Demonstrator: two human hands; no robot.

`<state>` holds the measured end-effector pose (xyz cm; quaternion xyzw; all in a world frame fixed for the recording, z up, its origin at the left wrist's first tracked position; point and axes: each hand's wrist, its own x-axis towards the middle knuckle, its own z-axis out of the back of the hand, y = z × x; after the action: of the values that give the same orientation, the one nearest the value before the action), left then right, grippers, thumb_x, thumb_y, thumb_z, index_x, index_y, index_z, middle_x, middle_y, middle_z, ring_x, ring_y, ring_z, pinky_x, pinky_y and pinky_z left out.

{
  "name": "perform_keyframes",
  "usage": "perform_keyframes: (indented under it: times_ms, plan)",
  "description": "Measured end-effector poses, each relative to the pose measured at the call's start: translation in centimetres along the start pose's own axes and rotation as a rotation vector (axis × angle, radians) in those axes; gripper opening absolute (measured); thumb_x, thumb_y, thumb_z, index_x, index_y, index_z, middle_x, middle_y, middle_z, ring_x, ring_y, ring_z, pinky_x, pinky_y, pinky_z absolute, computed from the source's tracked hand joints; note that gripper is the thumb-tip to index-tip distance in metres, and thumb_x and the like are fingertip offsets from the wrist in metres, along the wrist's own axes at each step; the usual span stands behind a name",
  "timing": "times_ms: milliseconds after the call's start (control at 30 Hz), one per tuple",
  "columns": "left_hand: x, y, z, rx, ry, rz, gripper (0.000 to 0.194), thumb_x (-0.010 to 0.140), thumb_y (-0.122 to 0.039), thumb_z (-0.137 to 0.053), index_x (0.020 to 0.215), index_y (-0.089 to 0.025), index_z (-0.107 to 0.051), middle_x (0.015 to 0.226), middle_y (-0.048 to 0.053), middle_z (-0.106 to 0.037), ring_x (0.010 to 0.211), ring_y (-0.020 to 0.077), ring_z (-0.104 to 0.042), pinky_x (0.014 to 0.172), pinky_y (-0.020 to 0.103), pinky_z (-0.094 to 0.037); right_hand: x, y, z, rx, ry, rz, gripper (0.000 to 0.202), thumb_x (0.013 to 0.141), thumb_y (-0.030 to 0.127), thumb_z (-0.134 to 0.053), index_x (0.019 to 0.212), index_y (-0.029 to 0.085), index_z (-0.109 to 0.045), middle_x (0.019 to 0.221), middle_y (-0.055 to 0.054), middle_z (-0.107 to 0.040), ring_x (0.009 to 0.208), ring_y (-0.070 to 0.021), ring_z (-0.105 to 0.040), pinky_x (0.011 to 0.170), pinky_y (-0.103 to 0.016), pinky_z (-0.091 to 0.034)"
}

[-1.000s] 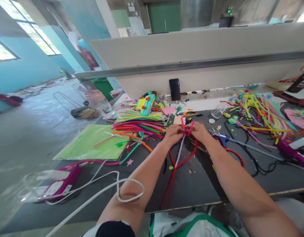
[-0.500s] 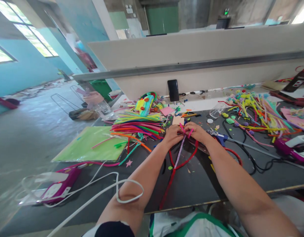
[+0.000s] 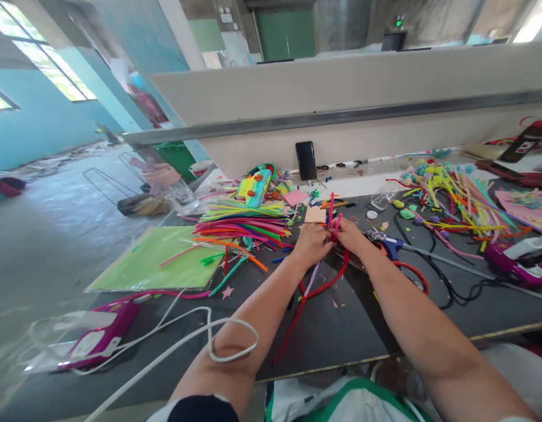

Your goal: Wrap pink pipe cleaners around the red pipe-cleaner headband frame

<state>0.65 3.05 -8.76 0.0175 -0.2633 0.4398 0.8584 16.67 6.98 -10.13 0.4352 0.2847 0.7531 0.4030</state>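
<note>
Lengthwise, pink stems (image 3: 331,208) point away from the hands (image 3: 313,242).

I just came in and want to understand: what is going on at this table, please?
A person works with two bare hands. The fingers of the left hand and the right hand meet around bright pink fuzzy stems, whose ends stick up. Below the hands, a pale purple fuzzy stem runs down to a long red fuzzy stem lying on the dark grey tabletop. A bundle of multicoloured fuzzy stems lies to the left.
</note>
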Motion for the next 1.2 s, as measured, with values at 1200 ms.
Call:
perform_keyframes:
  times_ms: [1200]
  plan:
    - [1.7, -3.8, 7.3, -0.111, -0.439, 0.235, 0.012, 0.084, -0.024, -0.057, 0.074, -0.019, -0.055, 0.089, 0.004, -0.068, 0.091, 0.0183, -0.061, 0.09, 0.036, -0.033, -0.7, 6.5, 3.8, 0.531, 0.147, -0.188, 0.033, 0.07, 0.037, -0.071, 0.096, 0.018, -0.063, 0.09, -0.004, -0.065, 0.077, -0.015, -0.06, 0.07, -0.029, -0.049]
